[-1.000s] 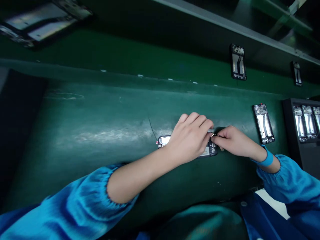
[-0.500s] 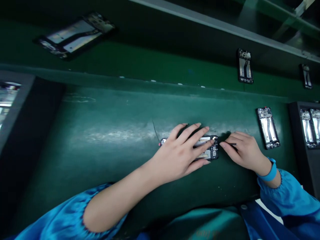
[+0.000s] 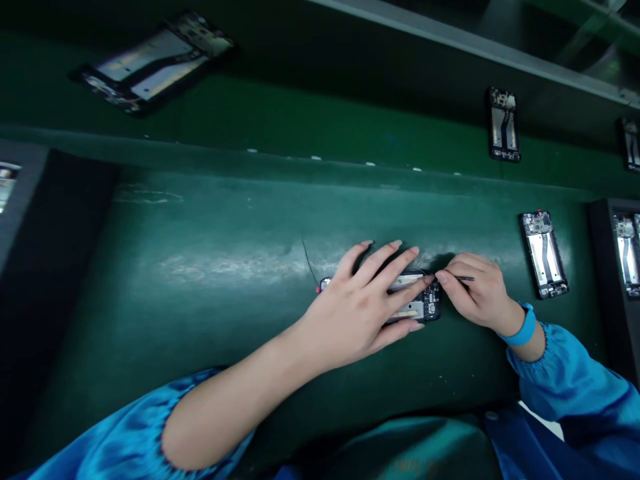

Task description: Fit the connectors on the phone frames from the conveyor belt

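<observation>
My left hand [image 3: 361, 303] lies spread over an opened phone [image 3: 433, 307], which rests flat on the green work surface. Its index fingertip presses near the phone's right end, and the thumb lies along the near edge. The hand hides the phone's middle and much of its left part. A thin black wire [image 3: 309, 261] sticks up past the far edge on the left. My right hand [image 3: 473, 290] is closed in a pinch around a thin dark stick-like tool [image 3: 466, 278]. Its fingertips are at the phone's far right corner, close to the left index finger; the tool's tip is hard to make out.
Another opened phone [image 3: 544, 255] lies to the right, beside a dark tray [image 3: 603, 267] holding more phones. On the raised green ledge behind are a phone at left [image 3: 155, 63] and a phone at right [image 3: 504, 127]. A black tray [image 3: 60, 220] stands at far left.
My right hand has moved left and slightly away from me, bringing the tool's end from beside the phone to its far right corner. The left hand stays on the phone; the view has shifted slightly.
</observation>
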Available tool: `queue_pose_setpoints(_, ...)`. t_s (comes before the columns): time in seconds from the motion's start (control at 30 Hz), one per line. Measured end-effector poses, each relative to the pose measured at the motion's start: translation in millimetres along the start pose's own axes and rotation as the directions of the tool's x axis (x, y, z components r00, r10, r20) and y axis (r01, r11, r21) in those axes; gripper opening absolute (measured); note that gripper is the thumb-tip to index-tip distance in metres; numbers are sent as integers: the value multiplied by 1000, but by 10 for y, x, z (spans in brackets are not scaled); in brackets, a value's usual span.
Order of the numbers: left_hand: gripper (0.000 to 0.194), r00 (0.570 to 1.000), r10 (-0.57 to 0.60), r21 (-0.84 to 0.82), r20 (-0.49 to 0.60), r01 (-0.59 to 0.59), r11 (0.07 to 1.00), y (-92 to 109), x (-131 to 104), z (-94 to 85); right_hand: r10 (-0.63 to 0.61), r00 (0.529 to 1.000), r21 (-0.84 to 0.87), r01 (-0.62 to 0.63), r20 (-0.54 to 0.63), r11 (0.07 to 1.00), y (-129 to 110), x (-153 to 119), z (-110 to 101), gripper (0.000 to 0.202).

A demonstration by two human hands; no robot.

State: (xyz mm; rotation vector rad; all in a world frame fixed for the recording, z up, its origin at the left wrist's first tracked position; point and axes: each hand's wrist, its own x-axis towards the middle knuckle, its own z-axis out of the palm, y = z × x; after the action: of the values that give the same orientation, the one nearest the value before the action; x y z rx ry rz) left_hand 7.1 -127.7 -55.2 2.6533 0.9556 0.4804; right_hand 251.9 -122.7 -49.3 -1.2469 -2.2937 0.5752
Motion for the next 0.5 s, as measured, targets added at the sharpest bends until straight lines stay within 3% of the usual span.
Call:
queue_pose_setpoints(0.1, 52, 1000, -1, -13, -7, 1, 1000, 5, 2, -1, 8, 999, -42, -6, 40, 999, -6, -1, -1, 33)
queue_pose_setpoints(0.33, 51, 1000, 11, 29, -11, -11, 1000, 1, 6, -8, 27, 1000, -11, -27, -8, 1000, -6, 21, 10, 34)
queue_pose_setpoints(0.5, 42, 999, -41, -20, -35, 40, 999, 43, 17, -18, 197, 980, 70, -198, 19, 978, -34, 88, -3, 40)
